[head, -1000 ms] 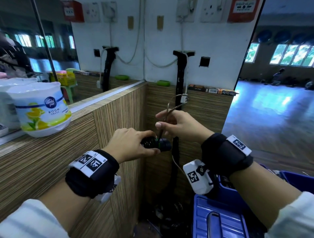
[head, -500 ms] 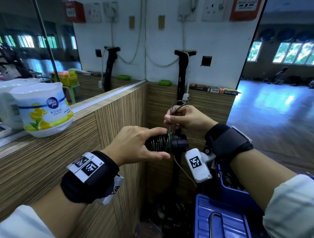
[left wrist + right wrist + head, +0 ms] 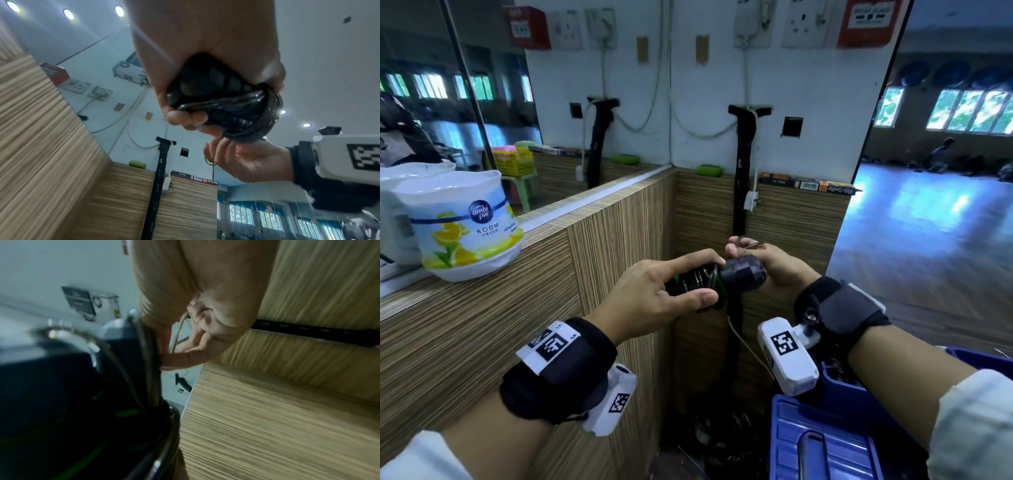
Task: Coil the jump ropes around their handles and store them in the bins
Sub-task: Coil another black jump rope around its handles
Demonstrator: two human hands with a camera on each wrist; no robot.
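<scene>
Since the earlier frame both hands sit lower and closer together, and the rope loop that stood above the right hand [image 3: 770,265] is now almost gone. Left hand [image 3: 654,294] grips the black jump rope handles [image 3: 743,274] wrapped in the rope's coils [image 3: 698,279] — held in the air in front of the wood-grain wall panel, above the blue bin [image 3: 835,383]. Right hand pinches the thin rope end [image 3: 751,244] at the handles' far side, fingers curled — an air freshener tub [image 3: 465,226] stands on the worktop [image 3: 544,236] at left.

The right wrist view is blurred; handles [image 3: 61,394] hide the right hand's [image 3: 197,293] fingertips.
</scene>
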